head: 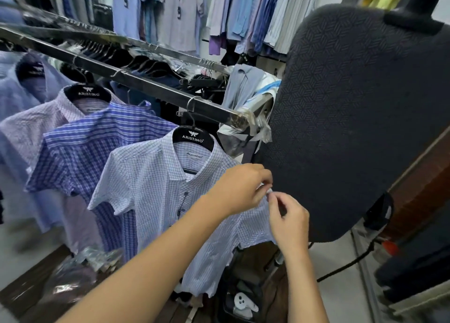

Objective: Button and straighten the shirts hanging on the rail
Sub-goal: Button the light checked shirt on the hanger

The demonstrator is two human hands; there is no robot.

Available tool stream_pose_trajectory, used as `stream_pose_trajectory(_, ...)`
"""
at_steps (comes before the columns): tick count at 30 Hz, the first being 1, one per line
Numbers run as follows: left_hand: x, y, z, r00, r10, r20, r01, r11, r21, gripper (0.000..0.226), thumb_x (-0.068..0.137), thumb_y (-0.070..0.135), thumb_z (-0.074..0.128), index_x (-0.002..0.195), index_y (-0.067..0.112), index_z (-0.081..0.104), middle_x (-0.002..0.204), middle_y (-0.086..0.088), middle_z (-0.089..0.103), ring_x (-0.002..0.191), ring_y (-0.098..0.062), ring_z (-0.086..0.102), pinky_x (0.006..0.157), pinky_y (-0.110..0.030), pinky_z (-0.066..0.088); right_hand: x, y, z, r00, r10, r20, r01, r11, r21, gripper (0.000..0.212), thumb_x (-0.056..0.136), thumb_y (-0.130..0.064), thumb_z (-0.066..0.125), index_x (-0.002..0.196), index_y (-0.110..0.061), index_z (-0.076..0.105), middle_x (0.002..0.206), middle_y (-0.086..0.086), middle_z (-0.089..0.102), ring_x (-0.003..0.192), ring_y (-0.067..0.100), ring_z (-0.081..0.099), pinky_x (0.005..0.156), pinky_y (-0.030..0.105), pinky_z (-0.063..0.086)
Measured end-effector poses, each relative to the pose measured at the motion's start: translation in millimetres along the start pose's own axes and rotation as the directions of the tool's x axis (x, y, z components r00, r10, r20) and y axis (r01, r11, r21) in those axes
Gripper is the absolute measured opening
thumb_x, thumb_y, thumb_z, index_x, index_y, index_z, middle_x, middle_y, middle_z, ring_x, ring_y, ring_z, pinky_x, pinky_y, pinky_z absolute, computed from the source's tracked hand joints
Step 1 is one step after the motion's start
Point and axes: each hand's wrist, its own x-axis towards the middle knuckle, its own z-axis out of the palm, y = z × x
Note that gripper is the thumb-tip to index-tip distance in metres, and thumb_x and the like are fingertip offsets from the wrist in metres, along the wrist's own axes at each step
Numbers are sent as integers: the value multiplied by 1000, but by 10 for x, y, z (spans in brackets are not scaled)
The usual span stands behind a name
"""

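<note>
A white short-sleeved shirt with a fine blue check (151, 191) hangs at the near end of the metal rail (136, 81) on a black hanger (193, 137). My left hand (239, 188) pinches the shirt's front edge near the chest, fingers closed on the fabric. My right hand (287, 215) meets it from the right, thumb and forefinger pinched on the same edge. Whatever lies between the fingertips is too small to make out. Behind it hang a blue plaid shirt (85, 157) and a pale lilac checked shirt (36, 130).
A large dark padded board (345, 118) stands upright just right of my hands, almost touching them. More shirts hang along the back wall (185, 13). Plastic-wrapped packs (80, 269) lie on the floor below, and a dark open bag (243, 296) sits under the shirt.
</note>
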Motion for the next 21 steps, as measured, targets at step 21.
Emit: stream_pose_trajectory(21,-1660,-1938,-1341,749,-500,-435,455,865,-211,14,89,38,58,90,26,63,81,13,63,76,-6,59,73,-33,51,58,-2129,2034,875,-405,265,343,906,248,13,89,-17,71,101,-20,76,94,-10,75,81,7,68,76,25,53)
